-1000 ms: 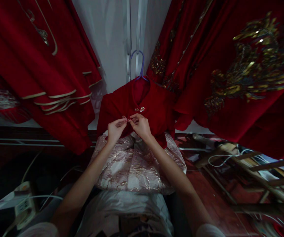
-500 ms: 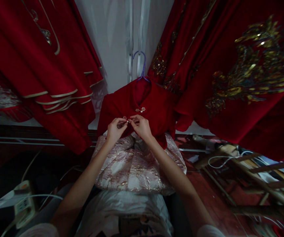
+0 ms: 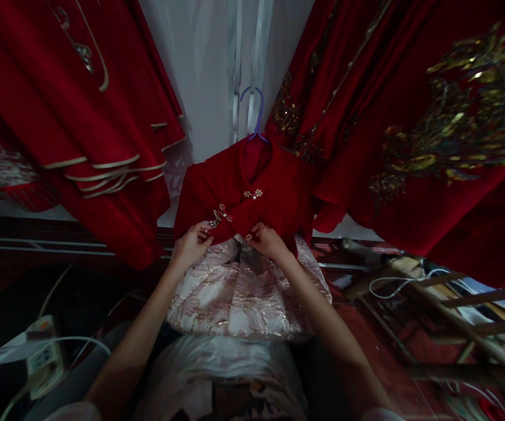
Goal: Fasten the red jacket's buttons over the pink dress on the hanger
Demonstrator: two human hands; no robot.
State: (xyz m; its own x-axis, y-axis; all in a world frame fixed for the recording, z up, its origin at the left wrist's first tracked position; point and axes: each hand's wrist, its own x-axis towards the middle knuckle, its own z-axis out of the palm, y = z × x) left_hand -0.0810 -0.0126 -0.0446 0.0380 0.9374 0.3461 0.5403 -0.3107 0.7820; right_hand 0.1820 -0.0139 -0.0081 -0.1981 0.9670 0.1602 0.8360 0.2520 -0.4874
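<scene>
A red jacket [image 3: 291, 187] with jewelled fastenings hangs on a purple hanger [image 3: 258, 114]. The collar fastening [image 3: 253, 194] joins its two front edges. Below it, another jewelled fastening [image 3: 222, 214] lies on the left side of the front. My left hand [image 3: 194, 244] is closed on the jacket's lower front, just under that fastening. With bent fingers, my right hand [image 3: 270, 240] pinches the other front edge beside a small jewelled button [image 3: 248, 238]. Pale pink and gold brocade fabric [image 3: 234, 298] lies under the jacket, below both hands.
Red garments with pale trim [image 3: 103, 128] hang at the left. A red garment with gold sequin embroidery [image 3: 449, 128] hangs at the right. A power strip [image 3: 44, 356] with cables lies at lower left. At right stands a wooden frame [image 3: 467, 310] with items on it.
Both hands have left the middle fastening and moved down and apart, the left to the left, the right to the right. That fastening now shows uncovered, and each hand grips the lower front.
</scene>
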